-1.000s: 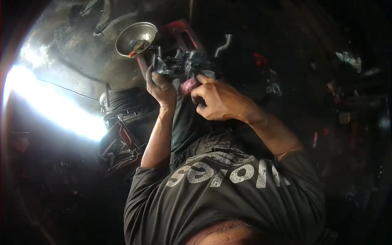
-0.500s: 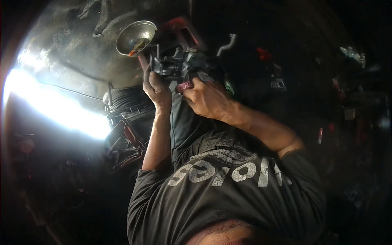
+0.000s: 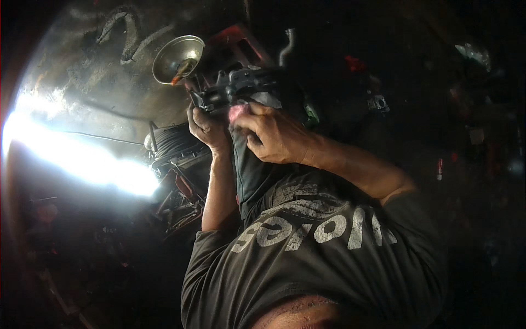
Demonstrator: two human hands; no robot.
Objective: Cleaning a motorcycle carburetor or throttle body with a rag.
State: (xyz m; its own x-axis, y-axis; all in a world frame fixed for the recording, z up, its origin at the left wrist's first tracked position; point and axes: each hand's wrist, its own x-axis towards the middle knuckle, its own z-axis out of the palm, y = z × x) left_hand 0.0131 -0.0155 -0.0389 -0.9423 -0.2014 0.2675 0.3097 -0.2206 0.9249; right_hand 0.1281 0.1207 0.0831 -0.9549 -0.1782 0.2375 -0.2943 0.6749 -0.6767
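My left hand (image 3: pixel 210 131) is closed on the lower left end of a dark metal machine part (image 3: pixel 241 83) with several arms and lugs. Its thumb lies against the part's near side. My right hand (image 3: pixel 278 134) pinches a crumpled pink rag (image 3: pixel 238 113) just below the same part, close to its near edge. Whether the rag touches the metal I cannot tell. A pale grey flap (image 3: pixel 266 100) shows between the right knuckles and the part. The far fingertips of my left hand are hidden behind the metal.
A round metal bowl (image 3: pixel 164 53) stands at the upper left, an orange-tipped tool (image 3: pixel 181 74) in it. Behind the part is a red crate-like object (image 3: pixel 233 38). A bent metal tube (image 3: pixel 287 46) rises to its right. Coiled dark cable (image 3: pixel 178 141) lies left of my forearm.
The metal part has turned in my left hand and now lies longer across the view. My right hand has shifted the pink rag slightly left and up. The whole view has shifted a little.
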